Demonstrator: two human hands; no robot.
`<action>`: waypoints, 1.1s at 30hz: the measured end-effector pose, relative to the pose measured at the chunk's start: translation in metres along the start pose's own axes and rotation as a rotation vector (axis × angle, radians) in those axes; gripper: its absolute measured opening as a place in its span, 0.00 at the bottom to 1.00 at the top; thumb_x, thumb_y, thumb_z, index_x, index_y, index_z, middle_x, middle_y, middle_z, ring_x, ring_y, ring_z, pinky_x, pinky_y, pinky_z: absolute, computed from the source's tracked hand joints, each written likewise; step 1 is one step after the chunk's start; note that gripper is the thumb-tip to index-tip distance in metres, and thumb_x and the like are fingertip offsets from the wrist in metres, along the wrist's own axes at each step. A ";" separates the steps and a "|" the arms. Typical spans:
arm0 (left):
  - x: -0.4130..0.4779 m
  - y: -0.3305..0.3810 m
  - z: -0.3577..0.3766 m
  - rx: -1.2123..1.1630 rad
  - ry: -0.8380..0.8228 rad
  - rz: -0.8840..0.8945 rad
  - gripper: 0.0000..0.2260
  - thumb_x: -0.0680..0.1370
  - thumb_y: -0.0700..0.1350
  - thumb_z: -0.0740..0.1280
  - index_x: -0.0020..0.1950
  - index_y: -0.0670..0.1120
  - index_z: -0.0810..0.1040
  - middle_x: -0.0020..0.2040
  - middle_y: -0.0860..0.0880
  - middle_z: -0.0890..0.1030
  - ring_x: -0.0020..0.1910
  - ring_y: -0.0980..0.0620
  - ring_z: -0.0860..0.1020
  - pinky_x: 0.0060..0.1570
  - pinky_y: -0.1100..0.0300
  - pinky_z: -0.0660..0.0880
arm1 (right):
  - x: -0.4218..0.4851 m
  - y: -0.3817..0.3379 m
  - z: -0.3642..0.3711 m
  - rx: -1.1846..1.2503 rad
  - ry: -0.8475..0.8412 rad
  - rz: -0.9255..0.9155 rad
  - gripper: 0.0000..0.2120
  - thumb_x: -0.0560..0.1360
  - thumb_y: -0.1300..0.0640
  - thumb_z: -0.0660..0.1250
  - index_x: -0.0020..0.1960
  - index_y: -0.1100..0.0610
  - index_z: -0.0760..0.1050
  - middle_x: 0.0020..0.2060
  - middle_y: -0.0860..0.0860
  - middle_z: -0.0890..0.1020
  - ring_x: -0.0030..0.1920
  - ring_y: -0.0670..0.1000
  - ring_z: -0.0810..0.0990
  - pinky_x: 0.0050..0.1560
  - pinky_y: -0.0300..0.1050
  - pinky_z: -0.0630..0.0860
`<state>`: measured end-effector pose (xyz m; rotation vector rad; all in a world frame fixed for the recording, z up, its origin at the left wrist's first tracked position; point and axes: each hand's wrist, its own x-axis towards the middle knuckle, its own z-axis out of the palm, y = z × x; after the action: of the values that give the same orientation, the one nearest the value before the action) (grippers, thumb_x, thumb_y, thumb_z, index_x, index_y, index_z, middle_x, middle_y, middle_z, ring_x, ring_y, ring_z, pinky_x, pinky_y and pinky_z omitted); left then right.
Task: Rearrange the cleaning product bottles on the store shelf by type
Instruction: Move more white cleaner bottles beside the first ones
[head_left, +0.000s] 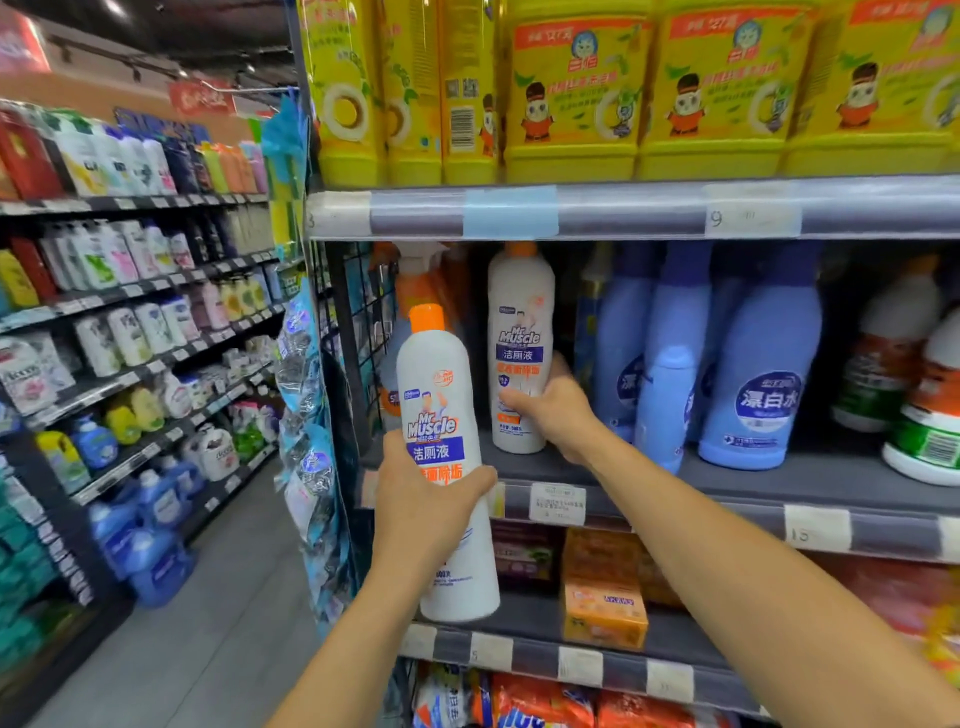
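left hand (423, 501) wrapped round the middle of a tall white plastic bottle with an orange cap (441, 395), thumb across the label; bottle is upright, off the shelf, held in front of the left end of the grey middle shelf (727, 488), base hanging down past its front edge. right hand (558, 410) grips a second white orange-capped bottle (519, 322) low on its right side, fingers curled onto the label; that one stands upright on the middle shelf near the left end, close to the front edge. both carry the same blue-and-orange label. behind the held bottle, in the shelf's left corner by the black wire side panel (358, 317): orange trigger spray bottle (423, 278). just right of the right hand, mid-shelf: pale blue plastic bottles with dark blue caps (763, 364), packed tight. right end: white tubs with orange and green labels (930, 415). white price tag (557, 503) on the front edge below the standing bottle. shelf above: row of yellow plastic jugs (717, 104). shelf below: orange cardboard boxes (602, 613)
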<state>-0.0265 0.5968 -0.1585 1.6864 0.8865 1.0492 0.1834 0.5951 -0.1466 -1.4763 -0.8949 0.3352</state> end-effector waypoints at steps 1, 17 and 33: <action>0.002 0.000 0.002 -0.005 0.004 0.006 0.26 0.64 0.48 0.79 0.53 0.53 0.67 0.46 0.53 0.79 0.41 0.57 0.80 0.33 0.64 0.72 | 0.000 0.001 0.000 -0.005 0.004 -0.010 0.25 0.69 0.63 0.75 0.60 0.52 0.67 0.51 0.48 0.80 0.50 0.47 0.79 0.50 0.43 0.76; 0.030 0.024 0.047 -0.019 -0.071 0.057 0.28 0.60 0.49 0.78 0.54 0.52 0.66 0.48 0.51 0.78 0.44 0.54 0.79 0.34 0.62 0.74 | 0.005 -0.004 0.002 -0.205 0.138 -0.007 0.25 0.68 0.58 0.76 0.59 0.57 0.67 0.49 0.50 0.77 0.48 0.48 0.76 0.37 0.28 0.71; 0.072 0.049 0.081 0.036 -0.004 0.204 0.28 0.63 0.48 0.78 0.56 0.48 0.66 0.53 0.45 0.76 0.46 0.50 0.78 0.38 0.61 0.77 | -0.118 0.044 -0.053 -1.236 -0.035 -0.342 0.24 0.77 0.44 0.60 0.68 0.55 0.70 0.61 0.51 0.76 0.61 0.53 0.72 0.68 0.51 0.63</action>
<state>0.0805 0.6195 -0.1107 1.8379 0.7455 1.1707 0.1576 0.4807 -0.2164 -2.3508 -1.4673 -0.5721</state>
